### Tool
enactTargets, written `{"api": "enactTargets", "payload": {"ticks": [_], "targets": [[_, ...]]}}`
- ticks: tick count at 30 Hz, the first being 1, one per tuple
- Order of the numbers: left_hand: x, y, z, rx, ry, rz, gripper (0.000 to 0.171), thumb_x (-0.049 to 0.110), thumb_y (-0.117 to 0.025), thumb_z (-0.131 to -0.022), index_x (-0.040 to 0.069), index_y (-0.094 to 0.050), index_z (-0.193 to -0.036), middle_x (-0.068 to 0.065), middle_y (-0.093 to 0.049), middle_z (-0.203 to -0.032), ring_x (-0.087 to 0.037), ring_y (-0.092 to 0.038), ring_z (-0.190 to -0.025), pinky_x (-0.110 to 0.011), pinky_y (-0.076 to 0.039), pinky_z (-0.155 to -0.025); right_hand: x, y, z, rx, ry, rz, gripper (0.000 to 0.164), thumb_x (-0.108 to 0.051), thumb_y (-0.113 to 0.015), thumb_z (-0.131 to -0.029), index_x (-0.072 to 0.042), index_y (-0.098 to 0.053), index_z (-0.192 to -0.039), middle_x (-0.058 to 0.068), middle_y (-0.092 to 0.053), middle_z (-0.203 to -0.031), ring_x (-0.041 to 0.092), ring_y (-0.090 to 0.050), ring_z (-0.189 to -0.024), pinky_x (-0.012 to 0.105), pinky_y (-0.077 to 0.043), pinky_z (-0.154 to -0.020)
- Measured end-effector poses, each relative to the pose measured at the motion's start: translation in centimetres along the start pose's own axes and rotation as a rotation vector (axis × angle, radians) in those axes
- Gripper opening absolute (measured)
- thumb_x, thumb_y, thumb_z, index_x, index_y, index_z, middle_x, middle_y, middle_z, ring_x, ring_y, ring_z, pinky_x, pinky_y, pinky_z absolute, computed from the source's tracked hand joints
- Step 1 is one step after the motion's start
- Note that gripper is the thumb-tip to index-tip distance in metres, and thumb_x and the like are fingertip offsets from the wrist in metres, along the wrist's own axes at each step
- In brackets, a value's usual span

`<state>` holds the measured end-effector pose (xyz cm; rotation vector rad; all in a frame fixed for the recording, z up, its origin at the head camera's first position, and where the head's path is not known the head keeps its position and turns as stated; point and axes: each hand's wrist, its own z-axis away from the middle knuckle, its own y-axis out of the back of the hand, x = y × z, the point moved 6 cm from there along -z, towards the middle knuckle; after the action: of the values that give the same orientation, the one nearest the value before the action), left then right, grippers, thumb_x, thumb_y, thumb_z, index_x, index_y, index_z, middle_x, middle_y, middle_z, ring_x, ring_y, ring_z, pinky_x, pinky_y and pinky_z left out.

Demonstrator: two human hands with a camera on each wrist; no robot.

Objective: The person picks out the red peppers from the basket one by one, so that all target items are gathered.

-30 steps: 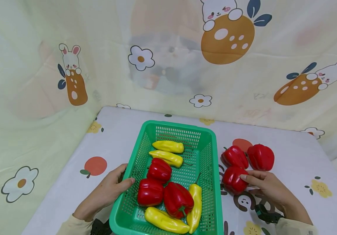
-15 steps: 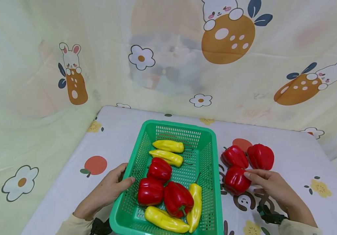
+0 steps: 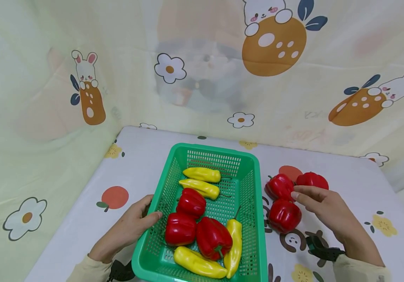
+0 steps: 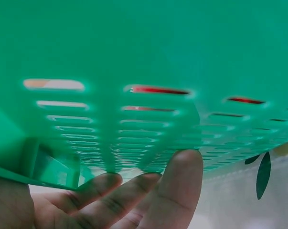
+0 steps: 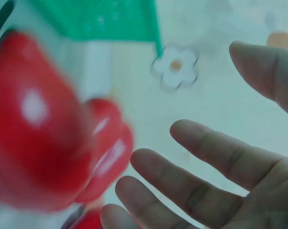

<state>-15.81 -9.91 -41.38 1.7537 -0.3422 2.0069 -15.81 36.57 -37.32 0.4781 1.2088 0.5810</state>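
Note:
A green plastic basket (image 3: 258,211) holds several yellow peppers (image 3: 202,189) and three red bell peppers (image 3: 214,238). My left hand (image 3: 131,226) grips its left rim, thumb over the edge, and the left wrist view shows the fingers (image 4: 175,191) against the slotted outer wall. Right of the basket, three more red bell peppers sit together: a near one (image 3: 284,216), a back left one (image 3: 278,187) and a back right one (image 3: 312,180), partly hidden by my right hand (image 3: 328,209). That hand hovers over the group; its fingers (image 5: 191,193) are spread and hold nothing in the right wrist view.
A white patterned cloth (image 3: 142,156) covers the table. Printed curtains (image 3: 202,98) hang behind it and along the left side. Dark straps (image 3: 323,248) circle both wrists.
My right hand has let go of the near red bell pepper and moved up and away toward the back two. That pepper has shifted slightly right. The left hand stays on the basket.

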Motion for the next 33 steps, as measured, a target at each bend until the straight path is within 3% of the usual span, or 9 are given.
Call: {"api": "enactTargets", "payload": {"ticks": [7,14,20,25,33], "targets": [[-0.2,0.0,0.1,-0.008,-0.002,0.001,0.053,0.010,-0.051,-0.106,-0.007,-0.034,-0.153,-0.035,-0.056,-0.135,-0.034,-0.075,-0.095,-0.049,-0.066,-0.071,-5.4,-1.8,0.3,-0.065,0.171,-0.028,0.062,-0.036,-0.071,-0.099,-0.002,-0.055,-0.148,0.025,-0.054,-0.147,0.046,-0.050,-0.131,0.052,-0.064,-0.085],[-0.2,0.0,-0.1,-0.005,-0.003,0.003,0.053,0.011,-0.052,-0.106,-0.006,-0.035,-0.153,-0.033,-0.057,-0.135,-0.032,-0.075,-0.095,-0.049,-0.066,-0.072,-10.1,-4.2,0.1,-0.215,0.279,-0.096,0.059,-0.030,-0.076,-0.095,-0.001,-0.059,-0.143,0.019,-0.063,-0.140,0.037,-0.061,-0.124,0.044,-0.065,-0.087],[-0.2,0.0,-0.2,0.002,0.003,-0.004,0.053,0.011,-0.052,-0.106,-0.006,-0.035,-0.153,-0.034,-0.056,-0.136,-0.034,-0.075,-0.097,-0.050,-0.065,-0.072,-12.2,-7.0,-0.7,-0.389,0.301,-0.108,0.060,-0.030,-0.076,-0.094,0.000,-0.059,-0.143,0.018,-0.063,-0.140,0.031,-0.064,-0.119,0.045,-0.065,-0.087],[-0.1,0.1,-0.3,0.008,0.000,-0.010,0.054,0.010,-0.053,-0.105,-0.006,-0.035,-0.153,-0.035,-0.055,-0.138,-0.035,-0.075,-0.098,-0.050,-0.065,-0.070,-13.3,-9.4,-1.5,-0.532,0.266,-0.083,0.053,-0.030,-0.074,-0.097,-0.001,-0.063,-0.139,0.016,-0.063,-0.140,0.028,-0.065,-0.115,0.048,-0.062,-0.093],[-0.2,0.1,-0.3,0.009,0.002,0.001,0.055,0.010,-0.053,-0.105,-0.006,-0.034,-0.154,-0.036,-0.054,-0.139,-0.035,-0.075,-0.098,-0.050,-0.065,-0.069,-13.8,-13.0,-2.7,-0.698,0.206,-0.050,0.046,-0.023,-0.075,-0.096,0.001,-0.067,-0.134,0.017,-0.065,-0.135,0.025,-0.066,-0.112,0.050,-0.064,-0.087]]}}
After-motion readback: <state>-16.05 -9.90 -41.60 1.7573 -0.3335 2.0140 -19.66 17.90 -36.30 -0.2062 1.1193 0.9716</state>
